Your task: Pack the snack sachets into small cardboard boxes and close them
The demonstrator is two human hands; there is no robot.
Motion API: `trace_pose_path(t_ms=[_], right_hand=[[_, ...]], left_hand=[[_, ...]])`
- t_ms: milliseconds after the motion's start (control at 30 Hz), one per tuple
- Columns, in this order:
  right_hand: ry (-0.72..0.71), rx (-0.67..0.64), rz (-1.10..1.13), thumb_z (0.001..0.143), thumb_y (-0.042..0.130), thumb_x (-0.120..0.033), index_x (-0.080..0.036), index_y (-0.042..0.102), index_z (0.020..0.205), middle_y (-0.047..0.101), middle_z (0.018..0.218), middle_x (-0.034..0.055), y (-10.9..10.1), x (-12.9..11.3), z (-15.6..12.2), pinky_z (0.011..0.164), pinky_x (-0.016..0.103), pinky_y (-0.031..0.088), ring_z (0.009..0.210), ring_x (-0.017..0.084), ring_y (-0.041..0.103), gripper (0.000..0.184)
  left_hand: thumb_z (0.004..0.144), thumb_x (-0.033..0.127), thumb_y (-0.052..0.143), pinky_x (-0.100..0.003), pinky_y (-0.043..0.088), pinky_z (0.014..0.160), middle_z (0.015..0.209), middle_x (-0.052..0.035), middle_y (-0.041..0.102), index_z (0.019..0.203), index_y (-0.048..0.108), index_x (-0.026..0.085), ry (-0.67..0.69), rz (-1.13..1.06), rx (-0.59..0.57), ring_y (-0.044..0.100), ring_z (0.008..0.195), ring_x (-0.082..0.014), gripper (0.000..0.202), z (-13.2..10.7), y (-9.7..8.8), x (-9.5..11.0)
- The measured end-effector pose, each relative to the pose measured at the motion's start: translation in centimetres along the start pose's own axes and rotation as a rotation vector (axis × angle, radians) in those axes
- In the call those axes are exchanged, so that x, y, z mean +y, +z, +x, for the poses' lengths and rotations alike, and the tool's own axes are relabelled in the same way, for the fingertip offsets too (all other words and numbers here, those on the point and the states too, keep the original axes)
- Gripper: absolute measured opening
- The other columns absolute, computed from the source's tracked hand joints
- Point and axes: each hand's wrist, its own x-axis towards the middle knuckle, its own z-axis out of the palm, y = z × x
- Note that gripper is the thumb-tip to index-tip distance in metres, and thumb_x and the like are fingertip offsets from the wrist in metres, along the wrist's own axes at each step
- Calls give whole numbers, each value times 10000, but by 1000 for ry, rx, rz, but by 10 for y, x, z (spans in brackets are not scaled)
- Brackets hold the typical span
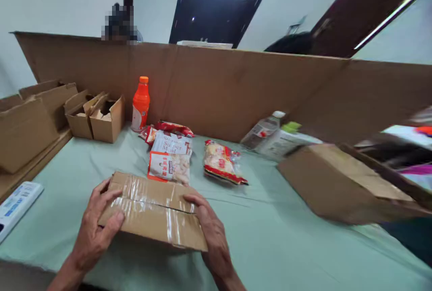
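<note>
A brown cardboard box [151, 214] with clear tape across its face is held between my two hands, tilted above the green cloth. My left hand [96, 223] grips its left end, thumb on the taped face. On the right end, my right hand [211, 232] is closed round the edge with its thumb on top. Just behind the box lie a white and orange snack packet [168, 167], a pale packet with printed lettering [172, 143] and a red packet [173, 127]. A red and clear food packet [222, 163] lies to their right.
An orange bottle [141, 104] stands at the back left near small open cardboard boxes [108, 120]. A clear bottle [263, 129] leans at the back right beside a large open carton [337, 183]. A cardboard wall [219, 88] lines the back. A white device [18, 205] lies left.
</note>
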Motion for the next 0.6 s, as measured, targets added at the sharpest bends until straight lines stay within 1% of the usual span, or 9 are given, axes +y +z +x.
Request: trace_pose_path(t_ms=[100, 167, 233, 333, 400, 467, 533, 600], right_hand=[[-37, -25, 12, 976, 480, -626, -314, 738, 1220, 520, 1548, 59, -5, 12, -6, 1178, 564, 372, 1454, 346, 433, 473], [-87, -78, 30, 998, 447, -609, -340, 676, 1332, 411, 1626, 38, -11, 23, -11, 1184, 540, 371, 1496, 336, 367, 486], [-150, -152, 48, 1010, 403, -616, -364, 591, 1431, 318, 1673, 17, -19, 36, -16, 1190, 512, 368, 1532, 323, 291, 526], [-215, -233, 22, 983, 382, -686, -361, 503, 1507, 265, 1694, 18, -34, 48, -24, 1213, 512, 327, 1554, 334, 212, 628], [-226, -284, -38, 939, 416, -743, -339, 474, 1531, 263, 1694, 41, -43, 47, -27, 1206, 538, 330, 1550, 367, 204, 719], [-245, -325, -112, 886, 488, -776, -317, 451, 1548, 273, 1689, 67, -49, 41, -31, 1188, 559, 358, 1538, 402, 219, 807], [-277, -343, -184, 848, 570, -766, -311, 407, 1572, 274, 1687, 83, -50, 34, -34, 1178, 572, 373, 1527, 421, 239, 871], [-315, -332, -252, 842, 647, -701, -322, 332, 1604, 251, 1693, 87, -46, 30, -37, 1177, 583, 374, 1522, 424, 255, 907]], left_hand=[[970, 424, 566, -572, 414, 1150, 1595, -96, 365, 1363, 570, 325, 41, -41, -140, 357, 1492, -372, 405, 4, -15, -6], [945, 428, 602, -582, 391, 1164, 1639, -98, 304, 1428, 517, 337, 69, -56, -247, 310, 1517, -385, 499, 6, -25, -9], [912, 406, 647, -604, 344, 1186, 1673, -94, 247, 1487, 451, 357, 78, -49, -352, 269, 1535, -391, 610, 8, -35, -10], [872, 309, 670, -627, 287, 1204, 1687, -90, 225, 1529, 390, 372, 31, -13, -463, 231, 1551, -383, 717, 10, -46, -8], [850, 269, 668, -634, 274, 1205, 1681, -89, 247, 1532, 388, 373, 4, -3, -501, 218, 1556, -378, 744, 12, -49, -7], [833, 261, 676, -641, 273, 1203, 1673, -87, 270, 1524, 400, 375, -7, -2, -511, 218, 1556, -377, 753, 14, -49, -6], [814, 250, 690, -647, 278, 1199, 1672, -89, 275, 1514, 413, 374, -17, 4, -506, 226, 1553, -381, 762, 15, -47, -6], [797, 223, 695, -645, 290, 1196, 1674, -98, 269, 1509, 423, 362, -20, 15, -495, 243, 1546, -385, 775, 15, -46, -5]])
